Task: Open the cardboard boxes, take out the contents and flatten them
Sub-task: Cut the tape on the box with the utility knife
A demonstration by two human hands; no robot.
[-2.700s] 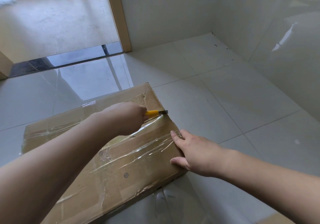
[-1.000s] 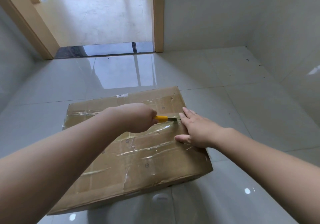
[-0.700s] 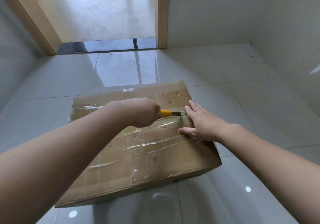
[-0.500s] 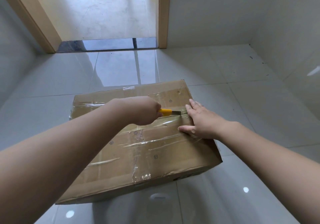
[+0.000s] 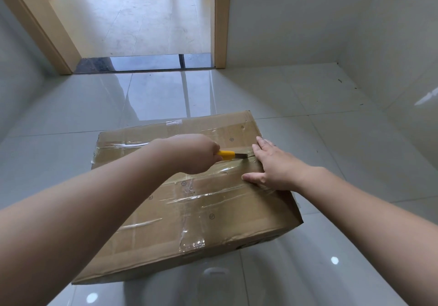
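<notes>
A large brown cardboard box (image 5: 213, 213), sealed with clear tape, lies on the glossy tiled floor in front of me. My left hand (image 5: 192, 152) is clenched around a yellow utility knife (image 5: 228, 155). Its short blade lies on the taped centre seam near the box's right end. My right hand (image 5: 272, 165) rests flat on the box top at the right edge, fingers spread, just right of the blade tip. The box flaps are closed and its contents are hidden.
A doorway with a wooden frame (image 5: 221, 21) opens into another room at the back. White walls close in on the left and right, with a corner at the far right. Shiny grey floor tiles (image 5: 331, 154) surround the box.
Since 2.7 s ago my right hand moved from the box's near right corner up to the seam beside the blade. The box has swung round in view. In the last second little has moved.
</notes>
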